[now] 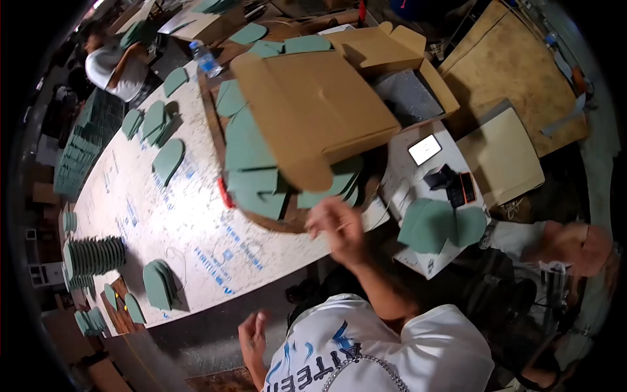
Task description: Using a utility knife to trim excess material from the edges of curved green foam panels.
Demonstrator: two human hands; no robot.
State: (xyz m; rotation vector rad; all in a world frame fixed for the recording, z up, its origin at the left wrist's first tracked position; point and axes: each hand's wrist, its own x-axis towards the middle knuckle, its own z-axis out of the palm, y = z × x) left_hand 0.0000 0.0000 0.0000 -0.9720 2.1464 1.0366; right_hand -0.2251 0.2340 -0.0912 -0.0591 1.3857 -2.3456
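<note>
My right hand [337, 227] is raised over the near edge of the table, its fingers curled into a pinch. Whatever may be between the fingertips is too small to make out. Just beyond it lie rounded green pads [258, 196] on a dark brown round board, partly covered by the open lid of a cardboard box [320, 104]. Low in front of my body, clear of the table, my left hand [253, 336] hangs with fingers loosely bent and nothing visible in it.
The white table [196, 242] carries more green pads [157, 284], a stacked row of them [95, 256] and a water bottle [206, 60]. At right, a small stand holds a lit phone [424, 150] and green pads [431, 225]. Another person [571, 248] sits close at right; one [117, 65] is far left.
</note>
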